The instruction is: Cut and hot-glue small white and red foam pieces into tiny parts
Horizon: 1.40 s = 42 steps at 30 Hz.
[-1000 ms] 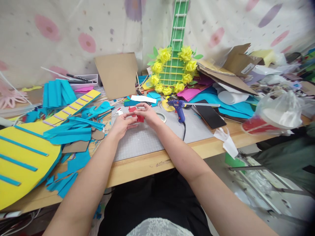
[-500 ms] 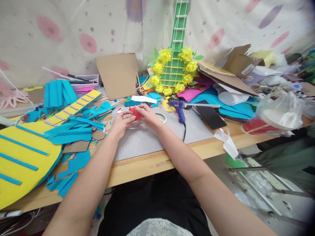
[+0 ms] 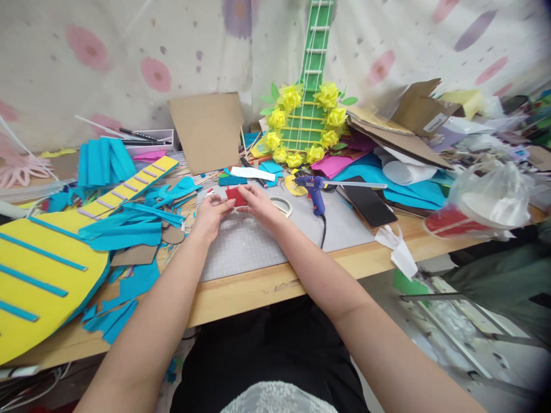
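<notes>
A small red piece of paper (image 3: 235,197) is held between my two hands, above the grey cutting mat (image 3: 241,252). My left hand (image 3: 210,215) pinches its left side, and my right hand (image 3: 258,203) grips its right side with the fingers over part of it. Just right of my right hand lies a roll of tape (image 3: 282,205), partly covered by the hand. Farther right, a blue glue gun (image 3: 314,192) with a long clear glue stick rests on the mat. A white paper strip (image 3: 252,173) lies beyond my hands.
Turquoise paper scraps (image 3: 124,235) and a yellow guitar-shaped piece (image 3: 47,275) cover the left side. A green model guitar with yellow flowers (image 3: 303,123) stands at the back beside a cardboard sheet (image 3: 209,135). A black phone (image 3: 370,203) and a bagged red-and-white tub (image 3: 469,209) are right.
The red paper has tilted and looks flatter and darker between my fingers. My hands stay in nearly the same place; the whole view has shifted slightly.
</notes>
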Tool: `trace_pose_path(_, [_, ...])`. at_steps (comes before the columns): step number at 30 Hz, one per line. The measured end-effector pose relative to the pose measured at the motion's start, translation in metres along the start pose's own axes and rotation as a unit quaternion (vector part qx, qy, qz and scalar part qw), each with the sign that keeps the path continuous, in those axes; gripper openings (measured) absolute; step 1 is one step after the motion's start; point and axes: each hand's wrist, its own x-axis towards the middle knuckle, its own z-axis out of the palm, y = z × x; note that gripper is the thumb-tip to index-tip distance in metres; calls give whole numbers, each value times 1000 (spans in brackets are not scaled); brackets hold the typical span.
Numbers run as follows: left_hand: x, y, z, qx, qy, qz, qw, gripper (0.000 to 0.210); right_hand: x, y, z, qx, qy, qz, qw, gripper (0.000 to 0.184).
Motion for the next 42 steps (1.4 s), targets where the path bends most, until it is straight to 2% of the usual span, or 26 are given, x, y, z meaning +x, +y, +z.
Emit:
trace_pose_path(4, [6, -1, -4, -45, -22, 1, 999, 38, 0, 7, 3, 8, -24, -1, 1000, 40])
trace_pose_path(7, [7, -1, -6, -57, -33, -15, 998, 33, 3, 16, 6, 9, -39, -44, 998, 49])
trace_pose_path(10, [7, -2, -6, -61, -40, -29, 997, 31, 7, 23, 7, -13, -22, -72, 997, 50])
trace_pose_path(18, [9, -6, -8, -63, -71, -35, 995, 30, 8, 25, 5, -35, 8, -72, 997, 48])
trace_pose_path(25, [5, -4, -4, -38, -37, -25, 998, 34, 4, 23, 8, -36, 20, -59, 997, 45])
trace_pose_path(31, [-2, 4, -1, -2, -57, -20, 998, 29, 3, 18, 5, 5, 18, -36, 999, 49])
trace_pose_path(37, [0, 0, -3, 4, -4, 30, 1000, 40, 1, 13, 1, 3, -9, -9, 1000, 50])
trace_pose_path(42, [-1, -2, -3, 45, 16, 40, 998, 44, -1, 2, -6, -66, 19, -64, 996, 50])
